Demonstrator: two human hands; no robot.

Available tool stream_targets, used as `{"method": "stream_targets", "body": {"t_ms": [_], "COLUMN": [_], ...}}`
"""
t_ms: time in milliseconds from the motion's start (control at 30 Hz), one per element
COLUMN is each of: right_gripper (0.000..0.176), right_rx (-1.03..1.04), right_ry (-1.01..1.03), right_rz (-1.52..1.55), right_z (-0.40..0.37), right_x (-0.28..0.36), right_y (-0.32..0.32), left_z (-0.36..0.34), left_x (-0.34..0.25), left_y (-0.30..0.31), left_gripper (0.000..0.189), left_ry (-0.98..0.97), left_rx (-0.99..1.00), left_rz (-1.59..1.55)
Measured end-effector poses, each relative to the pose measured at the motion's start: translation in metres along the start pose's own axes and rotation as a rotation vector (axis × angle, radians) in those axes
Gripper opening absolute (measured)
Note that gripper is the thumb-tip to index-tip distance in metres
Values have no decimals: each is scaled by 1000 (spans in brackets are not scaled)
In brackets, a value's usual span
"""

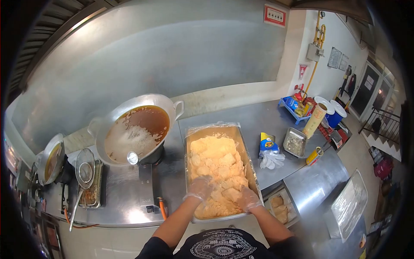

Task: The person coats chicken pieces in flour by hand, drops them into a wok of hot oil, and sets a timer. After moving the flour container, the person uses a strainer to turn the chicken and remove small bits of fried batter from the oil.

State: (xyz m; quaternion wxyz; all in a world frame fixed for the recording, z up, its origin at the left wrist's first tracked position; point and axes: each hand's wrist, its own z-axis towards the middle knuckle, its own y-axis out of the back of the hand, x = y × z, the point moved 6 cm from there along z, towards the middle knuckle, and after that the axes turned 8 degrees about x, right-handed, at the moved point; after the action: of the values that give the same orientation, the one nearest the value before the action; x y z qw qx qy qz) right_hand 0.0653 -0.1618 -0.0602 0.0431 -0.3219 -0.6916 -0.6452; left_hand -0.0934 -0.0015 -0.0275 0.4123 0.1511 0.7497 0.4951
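A large metal tray [188, 160] holds pale orange breading flour [213, 149] with several coated pieces, which look like chicken. Clear plastic gloves cover both hands. On the left side of the tray, my left hand [199, 188] lies in the flour with its fingers stretched toward the middle, partly dusted over. My right hand [249, 198] is at the tray's right side, closed against a floured piece [233, 194]; its fingertips are partly hidden by flour. Plastic film clings to the tray's far rim.
A big wok [103, 149] of foaming brown oil sits on a burner at left, near a second wok [45, 166] and a wire strainer [85, 166]. Disposable gloves [272, 159] and a small metal pan [295, 142] lie at right. Below, a container holds raw pieces [279, 209].
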Motion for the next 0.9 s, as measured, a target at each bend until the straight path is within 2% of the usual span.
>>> {"method": "stream_targets", "body": {"t_ms": [33, 100, 200, 300, 400, 500, 633, 700, 733, 800, 900], "right_gripper": [40, 37, 35, 34, 29, 27, 26, 24, 23, 20, 19], "right_rx": [-75, -52, 9, 37, 30, -34, -243, -183, -154, -246, -357], "right_ry": [4, 138, 222, 232, 263, 380, 517, 512, 508, 602, 679], "right_rz": [75, 40, 41, 80, 87, 81, 63, 81, 89, 76, 189], "right_z": [0, 1, 7, 8, 6, 8, -4, -7, -7, -12, -13], "right_x": [-7, -9, -12, -22, -28, -29, -35, -35, -35, -40, -46], "right_y": [5, 16, 27, 32, 35, 39, 42, 44, 46, 42, 34], "left_z": [5, 22, 44, 55, 41, 41, 44, 36, 32, 19, 11], "left_x": [1, 4, -3, 2, -25, -33, -24, -18, -15, -6, 28], "left_y": [-3, -15, -41, -63, -40, -48, -60, -58, -54, -50, -59], "left_gripper": [42, 39, 40, 43, 45, 37, 36, 33, 32, 31, 14], "left_ry": [-7, -22, -150, -70, -12, -7, -73, -150, -158, -181, -95], "left_rx": [14, 45, 299, 420, 407, 277, 304, 316, 258, 145, 85], "left_rz": [14, 39, 234, 221, 169, 190, 236, 284, 185, -6, -311]}}
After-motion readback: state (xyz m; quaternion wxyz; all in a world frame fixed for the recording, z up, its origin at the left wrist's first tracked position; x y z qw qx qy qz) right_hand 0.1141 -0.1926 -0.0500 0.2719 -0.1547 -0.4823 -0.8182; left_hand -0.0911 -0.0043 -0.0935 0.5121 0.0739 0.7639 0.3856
